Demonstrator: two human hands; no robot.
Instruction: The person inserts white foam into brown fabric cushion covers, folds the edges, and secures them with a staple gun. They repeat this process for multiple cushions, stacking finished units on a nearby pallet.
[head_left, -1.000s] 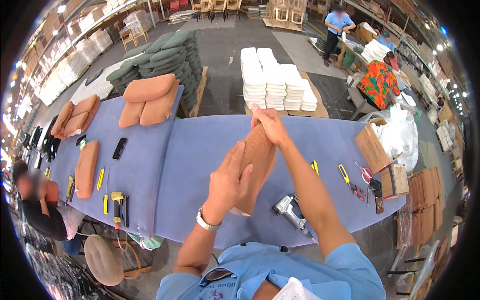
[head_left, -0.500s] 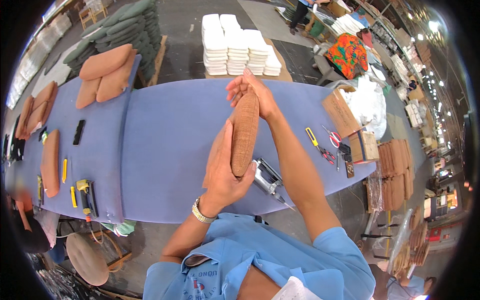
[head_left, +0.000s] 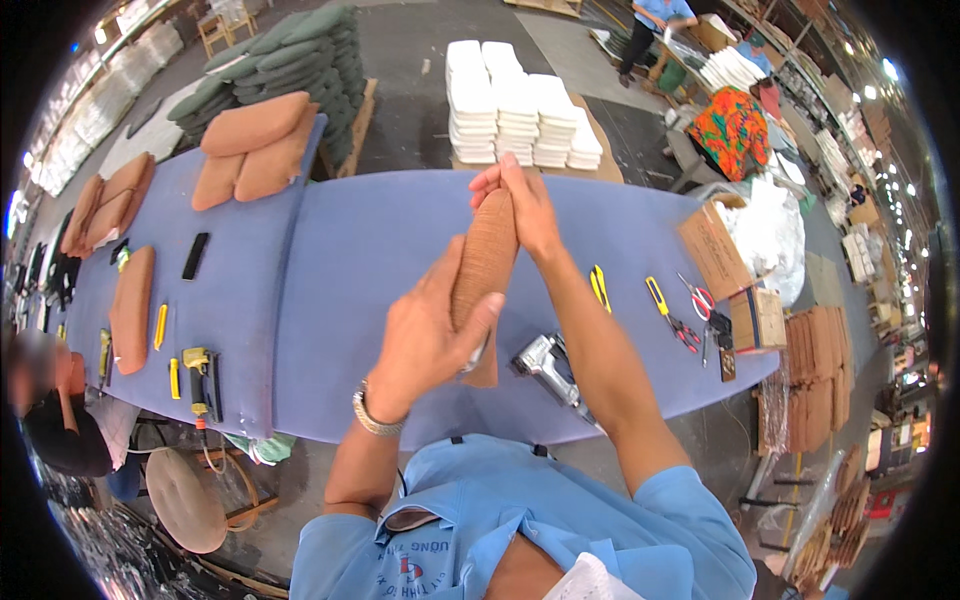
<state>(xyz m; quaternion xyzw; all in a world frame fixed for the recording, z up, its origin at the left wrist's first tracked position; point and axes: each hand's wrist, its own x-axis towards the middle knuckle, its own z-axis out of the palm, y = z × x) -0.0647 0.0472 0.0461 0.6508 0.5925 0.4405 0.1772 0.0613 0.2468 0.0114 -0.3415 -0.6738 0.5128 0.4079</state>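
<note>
A brown fabric-covered cushion [head_left: 487, 250] stands on its edge between my hands, above the blue-covered table. My left hand [head_left: 425, 325] is closed on its near left part, thumb across the near end. My right hand [head_left: 522, 205] cups the far end, fingers curled over the top. Below my left hand a brown part [head_left: 487, 370] hangs down; a small greyish thing beside it is too hidden to name. The silver staple gun [head_left: 548, 365] lies on the table to the right, near my right forearm, with nobody holding it.
The blue table [head_left: 370, 260] bears a yellow-handled tool [head_left: 599, 288], pliers [head_left: 684, 333], red-handled scissors [head_left: 702, 302] and cardboard boxes [head_left: 757, 318] at right. Brown cushions [head_left: 250, 150] and a yellow staple gun [head_left: 200, 375] lie at left, where another person sits. White pads [head_left: 475, 110] stand stacked beyond.
The cushion has tilted and turned in my hands, and my left hand has shifted around its near end. My view has swung left; a yellow-handled tool now shows beside my right forearm.
</note>
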